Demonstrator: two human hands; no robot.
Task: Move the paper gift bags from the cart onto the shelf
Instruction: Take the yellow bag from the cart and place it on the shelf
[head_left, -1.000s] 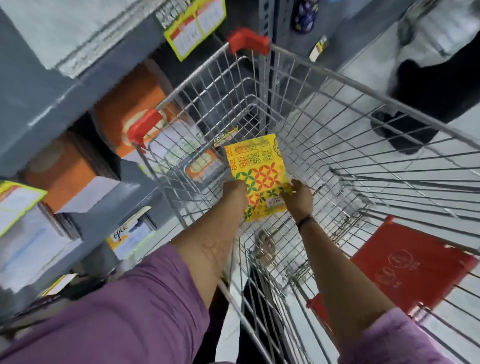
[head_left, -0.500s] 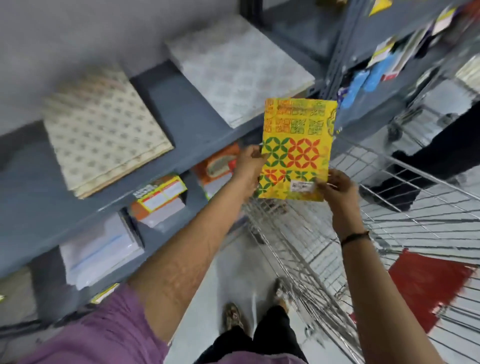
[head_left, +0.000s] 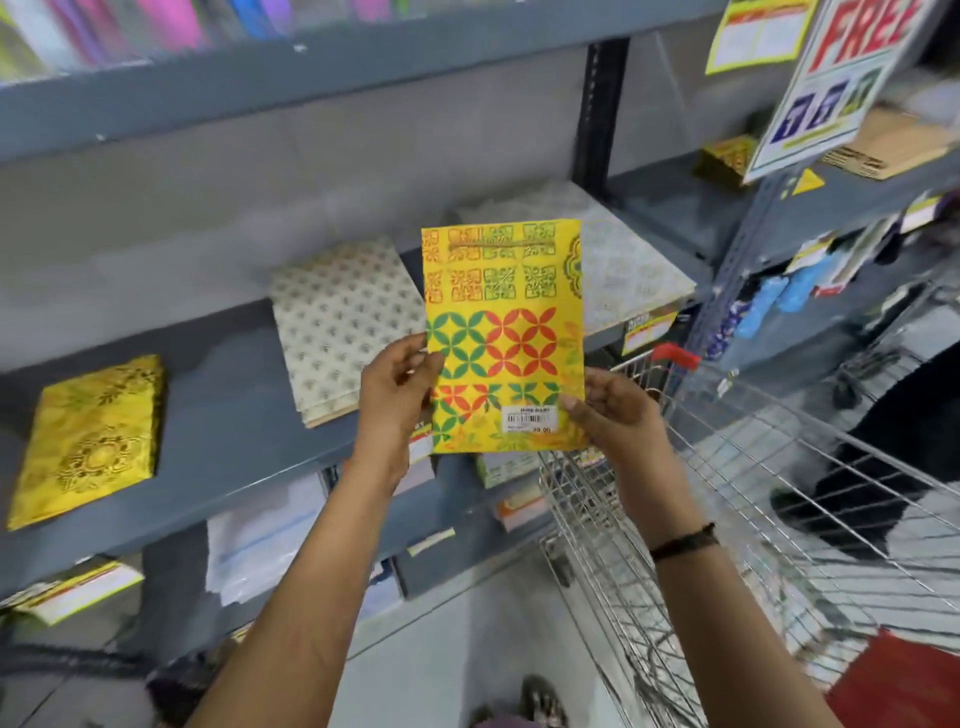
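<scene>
I have both hands closed on one flat yellow gift bag (head_left: 501, 332): my left hand (head_left: 397, 387) pinches its lower left edge, thumb on the printed face, and my right hand (head_left: 615, 410) grips the lower right corner just beside the white price sticker (head_left: 531, 420). The bag stands upright in the air in front of the middle shelf (head_left: 234, 415), above the near left corner of the cart (head_left: 727, 493) and clear of both.

Below my right forearm the cart is an open wire basket with a red plastic corner cap; its chrome rim runs away to the right. A red sheet (head_left: 904, 686) shows at the lower right, and I cannot tell whether it lies inside the cart or beneath it.

The grey metal shelf board has bare room between the stacks lying flat on it. A gold stack (head_left: 88, 441) with an embossed medallion sits at the left, well apart from a cream dotted stack (head_left: 343, 322) just behind my left hand. A pale patterned stack (head_left: 628, 270) lies behind the bag's right edge, up against the dark upright post (head_left: 597, 114).

The bag is glossy paper, rectangular, printed with green and red four-petal circles below and ornate squares above.

The shelf underneath holds white packets, blurred. A sign (head_left: 841, 67) reading FREE hangs at top right.
</scene>
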